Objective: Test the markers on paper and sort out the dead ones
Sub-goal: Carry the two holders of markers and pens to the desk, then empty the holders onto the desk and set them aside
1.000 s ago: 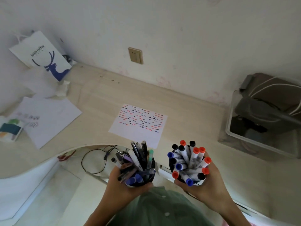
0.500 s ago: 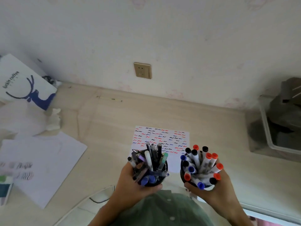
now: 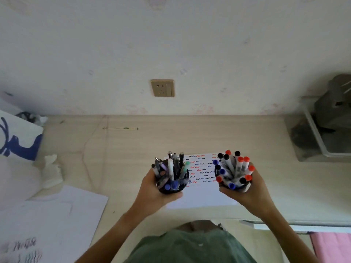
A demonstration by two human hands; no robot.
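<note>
The left hand gripped a cup of pens, fingers curled round it. The right hand gripped a cup of markers likewise. Both cups hung above the scribbled paper, on the tabletop.

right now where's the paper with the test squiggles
In the head view the squiggle paper lies flat on the desk at centre, below the wall socket, partly hidden behind the two pen cups.

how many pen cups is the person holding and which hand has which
2. The cup of mixed pens is in the left hand; the cup of white markers with red, blue and black caps is in the right hand. Both are held above the scribbled test paper.
</note>
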